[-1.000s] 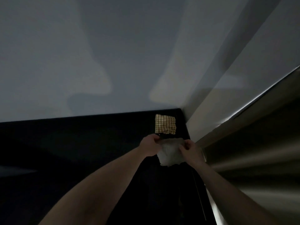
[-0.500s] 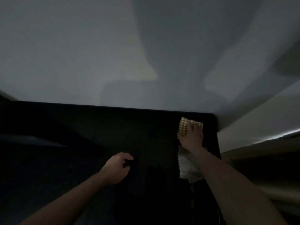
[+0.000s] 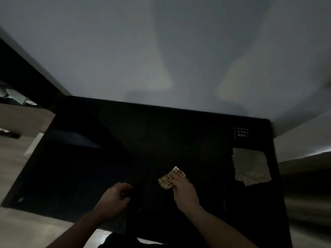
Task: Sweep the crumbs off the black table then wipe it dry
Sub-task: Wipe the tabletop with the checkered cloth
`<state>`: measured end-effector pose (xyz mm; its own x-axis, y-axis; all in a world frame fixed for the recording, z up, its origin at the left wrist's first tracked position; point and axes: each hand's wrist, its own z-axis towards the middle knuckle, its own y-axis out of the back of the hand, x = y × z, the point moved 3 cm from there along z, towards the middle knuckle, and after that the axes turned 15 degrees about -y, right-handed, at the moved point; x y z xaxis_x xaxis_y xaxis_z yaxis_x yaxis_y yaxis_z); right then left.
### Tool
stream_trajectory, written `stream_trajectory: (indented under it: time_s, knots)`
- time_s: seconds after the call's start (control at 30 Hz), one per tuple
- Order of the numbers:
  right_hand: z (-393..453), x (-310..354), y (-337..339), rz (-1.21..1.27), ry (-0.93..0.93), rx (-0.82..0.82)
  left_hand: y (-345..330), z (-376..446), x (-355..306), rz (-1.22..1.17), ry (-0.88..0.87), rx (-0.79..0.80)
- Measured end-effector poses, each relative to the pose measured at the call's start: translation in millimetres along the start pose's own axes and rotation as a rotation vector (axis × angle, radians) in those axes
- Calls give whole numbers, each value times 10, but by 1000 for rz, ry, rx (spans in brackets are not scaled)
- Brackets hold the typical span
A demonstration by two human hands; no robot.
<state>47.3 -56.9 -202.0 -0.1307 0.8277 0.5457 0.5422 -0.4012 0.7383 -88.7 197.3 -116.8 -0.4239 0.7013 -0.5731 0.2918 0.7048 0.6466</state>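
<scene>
While the room lies dim, we record the following: right hand (image 3: 185, 191), lower centre of the frame, fingers laid over and pinching a checked cloth (image 3: 169, 178) pressed on the black table (image 3: 125, 140); the cloth's long axis runs from lower left to upper right, and it juts up and left past the fingertips. Left hand (image 3: 114, 199), just left of it, hovers loosely curled over the table; whether it holds anything we cannot tell. A pale paper towel (image 3: 250, 166) lies flat at right of the frame, near the table's right edge, well apart from both hands and nearer the right one. We judge the sweep to be in hand, the drying not yet begun. Crumbs: none that we can make out against the dark top. Small white markings (image 3: 242, 132) at the upper right corner are unreadable.
</scene>
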Motion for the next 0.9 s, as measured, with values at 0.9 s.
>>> stream_trajectory:
  time_s: [0.9]
  knots:
    - [-1208,1105,-624,445,-682,-690,1851,-1336,3324,186,137,-185]
